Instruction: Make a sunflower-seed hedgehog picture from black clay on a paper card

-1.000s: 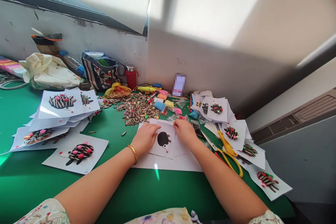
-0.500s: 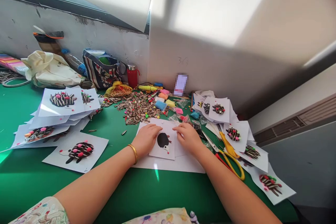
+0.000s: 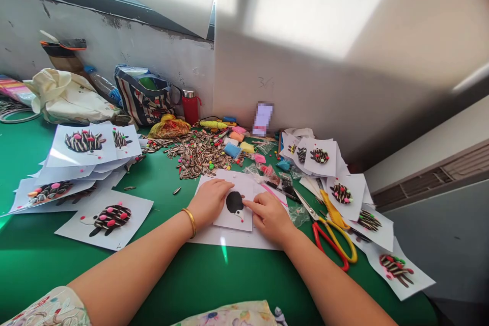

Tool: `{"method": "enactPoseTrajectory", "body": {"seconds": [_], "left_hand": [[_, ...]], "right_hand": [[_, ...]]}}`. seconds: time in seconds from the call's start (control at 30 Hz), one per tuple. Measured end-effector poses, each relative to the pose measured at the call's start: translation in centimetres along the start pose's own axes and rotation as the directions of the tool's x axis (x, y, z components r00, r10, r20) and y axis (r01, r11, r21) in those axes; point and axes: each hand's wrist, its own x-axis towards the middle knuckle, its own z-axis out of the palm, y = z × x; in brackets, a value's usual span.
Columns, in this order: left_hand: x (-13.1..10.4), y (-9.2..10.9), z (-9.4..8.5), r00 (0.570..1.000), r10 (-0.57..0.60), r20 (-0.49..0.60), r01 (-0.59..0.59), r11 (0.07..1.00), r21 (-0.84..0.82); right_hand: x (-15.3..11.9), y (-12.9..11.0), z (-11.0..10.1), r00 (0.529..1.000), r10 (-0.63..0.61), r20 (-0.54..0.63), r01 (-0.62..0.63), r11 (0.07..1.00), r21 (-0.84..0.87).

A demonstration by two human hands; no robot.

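Observation:
A small white card (image 3: 225, 220) with a black round hedgehog body (image 3: 234, 202), brown feet and a red nose dot lies on larger white paper (image 3: 206, 237). My left hand (image 3: 211, 199) rests flat on the card's left side, fingers stretched forward and holding nothing. At the card's right edge is my right hand (image 3: 270, 214), its index finger extended to the brown feet beside the black body, the other fingers curled. Beyond the paper lies a heap of striped sunflower seeds (image 3: 198, 155), with coloured clay lumps such as a blue one (image 3: 232, 150) at its right.
Finished seed-hedgehog cards are stacked at left (image 3: 84, 145) and right (image 3: 321, 158). Scissors with yellow handles (image 3: 349, 247) and red-handled ones (image 3: 331, 244) lie right of my right hand. Bags and a red bottle (image 3: 190, 108) stand along the wall.
My right hand has moved down and left along the card, its index finger now at the brown feet. A pink strip and black pen behind it are uncovered. The view has shifted slightly.

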Motion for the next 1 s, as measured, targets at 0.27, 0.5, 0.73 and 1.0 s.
{"method": "enactPoseTrajectory", "body": {"seconds": [0.27,0.5,0.73,1.0], "left_hand": [[-0.05,0.03,0.01,1.0,0.006,-0.006,-0.006,1.0,0.006],[-0.09,-0.13,0.18,1.0,0.01,0.0,-0.01,1.0,0.013],[-0.07,-0.03,0.07,1.0,0.003,0.01,-0.003,1.0,0.01],[-0.02,0.05,0.01,1.0,-0.006,0.004,0.006,1.0,-0.002]], "right_hand": [[-0.04,0.01,0.04,1.0,0.019,0.009,-0.019,1.0,0.017],[-0.14,0.43,-0.32,1.0,0.011,-0.027,-0.01,0.999,0.04],[-0.07,0.25,-0.08,1.0,0.025,0.009,-0.026,0.999,0.048],[-0.1,0.24,-0.51,0.998,0.062,-0.026,-0.059,0.995,0.085]]}}
